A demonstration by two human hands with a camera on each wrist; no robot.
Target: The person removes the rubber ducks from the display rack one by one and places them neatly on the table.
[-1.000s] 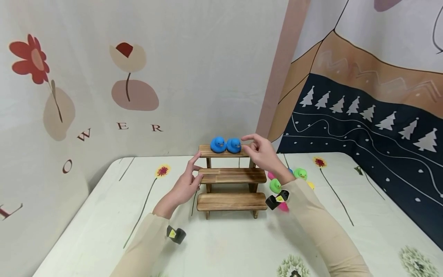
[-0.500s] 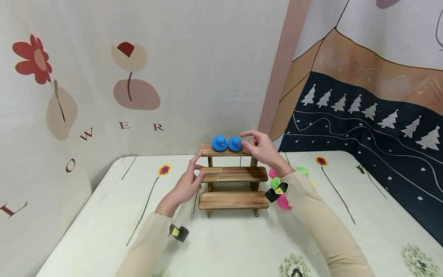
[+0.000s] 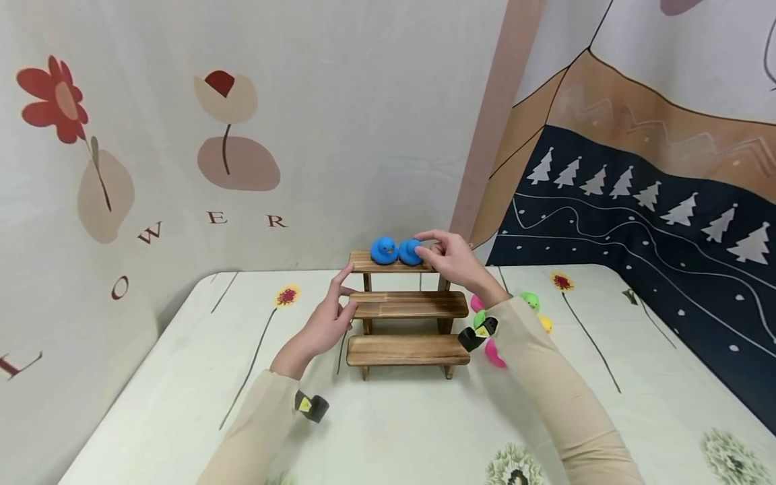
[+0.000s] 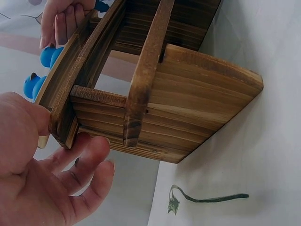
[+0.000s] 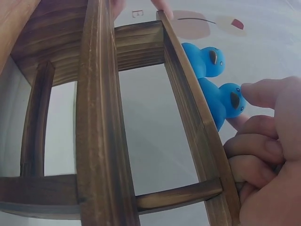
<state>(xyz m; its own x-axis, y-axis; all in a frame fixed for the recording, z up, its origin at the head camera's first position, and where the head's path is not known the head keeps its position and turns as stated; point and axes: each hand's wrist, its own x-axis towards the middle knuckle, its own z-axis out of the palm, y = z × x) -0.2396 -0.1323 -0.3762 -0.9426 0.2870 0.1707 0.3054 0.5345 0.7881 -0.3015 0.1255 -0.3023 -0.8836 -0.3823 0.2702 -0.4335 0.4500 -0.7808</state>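
Observation:
A three-tier wooden stand (image 3: 407,349) is on the table, with two blue rubber ducks side by side on its top shelf. My right hand (image 3: 456,260) pinches the right-hand duck (image 3: 409,253) between thumb and index finger; the right wrist view shows the thumb against its head, other fingers curled by the shelf edge. Beside it, the left-hand duck (image 3: 383,252) is untouched. At the stand's left end my left hand (image 3: 322,327) holds the shelf ends, index finger up at the top shelf and thumb at the middle one. The left wrist view shows fingers around the wooden edge (image 4: 63,117).
Right of the stand, partly behind my right forearm, lie several small ducks, among them a green one (image 3: 531,300), a yellow one (image 3: 545,324) and a pink one (image 3: 494,354). A printed cloth wall (image 3: 364,135) rises close behind the stand.
My right hand has moved slightly left and its thumb and index finger have closed on the right-hand duck, which has turned a little. The left hand stays on the stand.

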